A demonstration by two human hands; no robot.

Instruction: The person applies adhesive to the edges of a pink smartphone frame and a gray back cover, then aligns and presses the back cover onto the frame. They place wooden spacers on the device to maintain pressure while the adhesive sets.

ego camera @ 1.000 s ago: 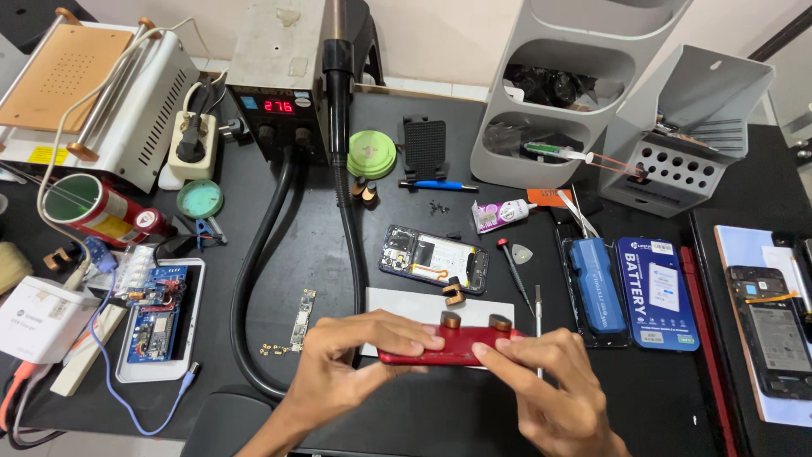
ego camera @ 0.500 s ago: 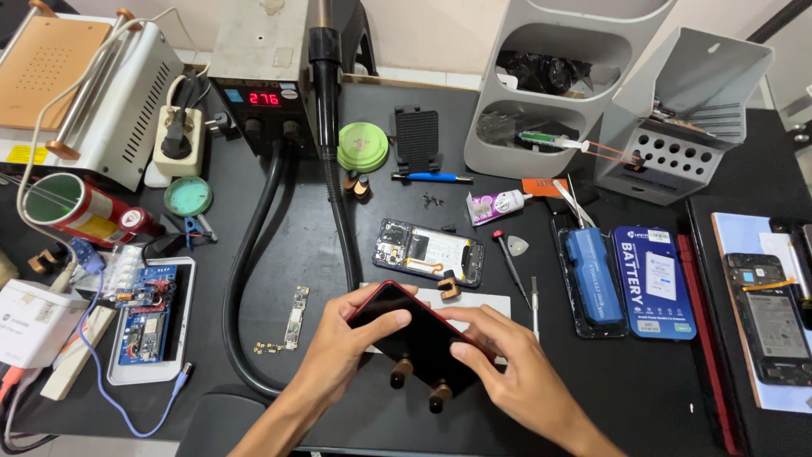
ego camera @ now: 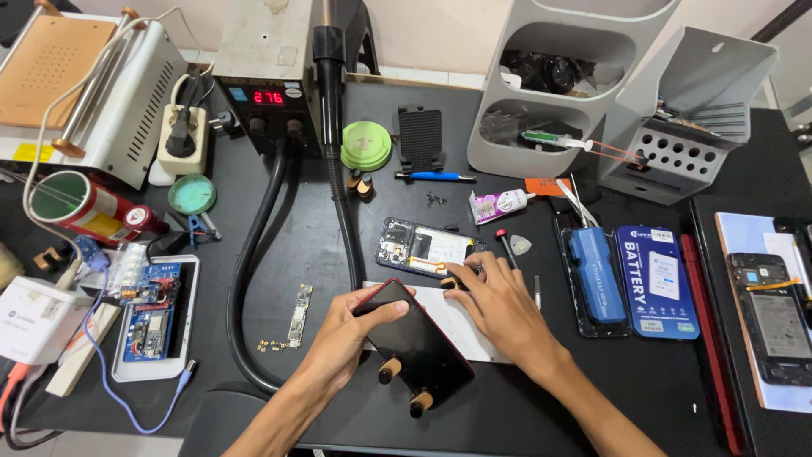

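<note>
Since half a second ago the right hand has left the dark phone and reached up toward the opened phone body, its fingers now spread flat over the white sheet and touching a small brown clamp at that body's lower edge. Whether those fingers pinch the clamp or only rest on it cannot be told. Only the left hand now grips the dark phone, thumb across its glass and fingers curled under its red-rimmed upper corner; the phone lies tilted near the front middle of the table, with two wooden-knobbed clamps on its lower edge.

By the look of it, the step in hand is clamping the phone's screen down, and the next move likely calls for picking up a further clamp and carrying it back to the phone's free edge while the left hand steadies it.

Room is tight above: the opened phone body, a screwdriver and a triangular pick lie just beside the right hand. The thick black hose curves near the left wrist, with a narrow circuit board beside it. Toward the table's front edge there is open black surface.
</note>
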